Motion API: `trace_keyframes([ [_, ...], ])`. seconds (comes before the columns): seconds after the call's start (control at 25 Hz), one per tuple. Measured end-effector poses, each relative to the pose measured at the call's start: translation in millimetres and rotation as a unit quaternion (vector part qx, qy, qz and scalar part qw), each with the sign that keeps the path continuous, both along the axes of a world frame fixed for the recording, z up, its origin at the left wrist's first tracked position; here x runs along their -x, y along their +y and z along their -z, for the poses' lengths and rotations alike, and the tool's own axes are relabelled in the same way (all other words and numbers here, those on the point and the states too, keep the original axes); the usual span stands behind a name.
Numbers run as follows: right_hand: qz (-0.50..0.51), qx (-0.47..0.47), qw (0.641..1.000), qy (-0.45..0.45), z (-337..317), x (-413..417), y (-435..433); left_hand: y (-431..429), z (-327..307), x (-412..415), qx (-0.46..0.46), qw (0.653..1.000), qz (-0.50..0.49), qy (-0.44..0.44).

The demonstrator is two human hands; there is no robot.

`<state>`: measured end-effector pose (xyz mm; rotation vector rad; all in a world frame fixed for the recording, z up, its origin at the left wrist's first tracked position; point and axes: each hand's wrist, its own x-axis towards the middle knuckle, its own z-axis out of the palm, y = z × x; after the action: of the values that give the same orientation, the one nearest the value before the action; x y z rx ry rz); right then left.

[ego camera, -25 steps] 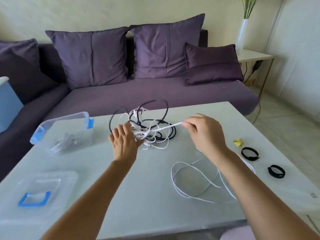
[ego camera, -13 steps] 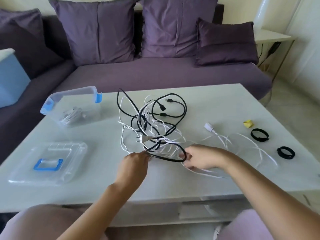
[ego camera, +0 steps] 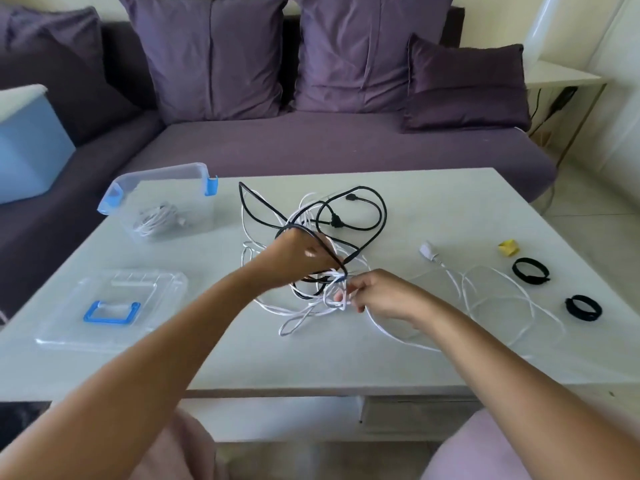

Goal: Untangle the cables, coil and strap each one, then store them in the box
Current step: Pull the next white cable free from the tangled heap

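Centrally, tangled cables (white plug pointing far-left)

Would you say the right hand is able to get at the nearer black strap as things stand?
Probably yes, once it lets go: the right hand pinches a white cable, but the strap lies uncovered on the table to its right.

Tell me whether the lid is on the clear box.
No: the lid lies flat on the table, apart from the open box.
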<state>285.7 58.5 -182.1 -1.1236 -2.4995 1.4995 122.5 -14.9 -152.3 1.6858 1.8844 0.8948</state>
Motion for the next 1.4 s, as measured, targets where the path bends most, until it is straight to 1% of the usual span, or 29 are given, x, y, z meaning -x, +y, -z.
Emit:
trace_keyframes([
  [0.04, 0.001, 0.021, 1.0, -0.001, -2, 0, 0, 6, 1, 12, 0.032, 0.996, 0.007, -0.083],
  [0.08, 0.005, 0.024, 1.0, -0.003, -2, 0, 1, 11, 0, 24, 0.08, 0.985, 0.022, -0.154],
  [0.12, 0.006, 0.013, 1.0, 0.001, -2, 0, 1, 14, -1, 34, 0.146, 0.967, 0.062, -0.2],
  [0.16, 0.005, -0.005, 1.0, 0.003, 0, -1, 3, 12, -2, 41, 0.223, 0.946, 0.127, -0.199],
  [0.2, 0.005, -0.02, 1.0, 0.005, 2, -1, 5, 13, -2, 45, 0.295, 0.921, 0.195, -0.166],
  [0.24, 0.01, -0.04, 0.999, 0.002, 4, -1, 7, 13, -2, 46, 0.343, 0.899, 0.243, -0.125],
  [0.28, 0.026, -0.063, 0.998, -0.006, 4, -2, 9, 14, 0, 42, 0.361, 0.89, 0.262, -0.091],
  [0.32, 0.041, -0.085, 0.995, -0.019, 6, -2, 11, 15, 3, 38, 0.354, 0.899, 0.249, -0.063],
  [0.36, 0.051, -0.105, 0.993, -0.029, 7, -1, 12, 19, 10, 33, 0.328, 0.919, 0.215, -0.043],
  [0.44, 0.055, -0.129, 0.989, -0.041, 8, 1, 12, 23, 24, 27, 0.234, 0.963, 0.134, 0.022],
  [0.48, 0.063, -0.137, 0.988, -0.039, 10, 3, 11, 23, 32, 27, 0.194, 0.973, 0.116, 0.053],
  [0.56, 0.085, -0.151, 0.984, -0.033, 13, 6, 10, 23, 46, 30, 0.148, 0.973, 0.12, 0.128],
  [0.64, 0.078, -0.168, 0.982, -0.025, 12, 6, 11, 23, 53, 32, 0.116, 0.958, 0.118, 0.235],
  [0.68, 0.068, -0.177, 0.982, -0.013, 8, 4, 13, 23, 55, 33, 0.108, 0.951, 0.105, 0.269],
  [0.72, 0.061, -0.184, 0.981, 0.009, 4, 2, 17, 24, 53, 34, 0.1, 0.95, 0.091, 0.281],
  [0.76, 0.062, -0.195, 0.978, 0.038, -3, -1, 20, 25, 52, 37, 0.092, 0.956, 0.081, 0.267],
  [0.84, 0.082, -0.188, 0.973, 0.108, -18, -10, 25, 28, 49, 38, 0.081, 0.973, 0.056, 0.209],
  [0.92, 0.097, -0.165, 0.967, 0.171, -31, -17, 28, 30, 46, 31, 0.096, 0.974, 0.028, 0.203],
  [0.96, 0.095, -0.172, 0.963, 0.184, -37, -21, 31, 32, 41, 28, 0.105, 0.976, 0.019, 0.191],
  [1.0, 0.095, -0.189, 0.958, 0.192, -41, -25, 34, 34, 33, 29, 0.114, 0.983, 0.008, 0.145],
  [1.08, 0.123, -0.226, 0.943, 0.213, -50, -35, 48, 35, 7, 35, 0.104, 0.994, -0.028, -0.01],
  [1.12, 0.145, -0.234, 0.934, 0.228, -53, -40, 55, 37, -6, 43, 0.067, 0.993, -0.058, -0.073],
  [1.24, 0.162, -0.23, 0.92, 0.274, -64, -44, 67, 41, -25, 61, -0.05, 0.975, -0.154, -0.153],
  [1.28, 0.164, -0.228, 0.918, 0.28, -62, -41, 68, 40, -24, 60, -0.073, 0.966, -0.176, -0.177],
  [1.36, 0.175, -0.217, 0.92, 0.274, -58, -31, 68, 38, -18, 58, -0.087, 0.954, -0.21, -0.195],
  [1.4, 0.179, -0.209, 0.926, 0.259, -55, -27, 68, 37, -14, 60, -0.072, 0.956, -0.222, -0.179],
])
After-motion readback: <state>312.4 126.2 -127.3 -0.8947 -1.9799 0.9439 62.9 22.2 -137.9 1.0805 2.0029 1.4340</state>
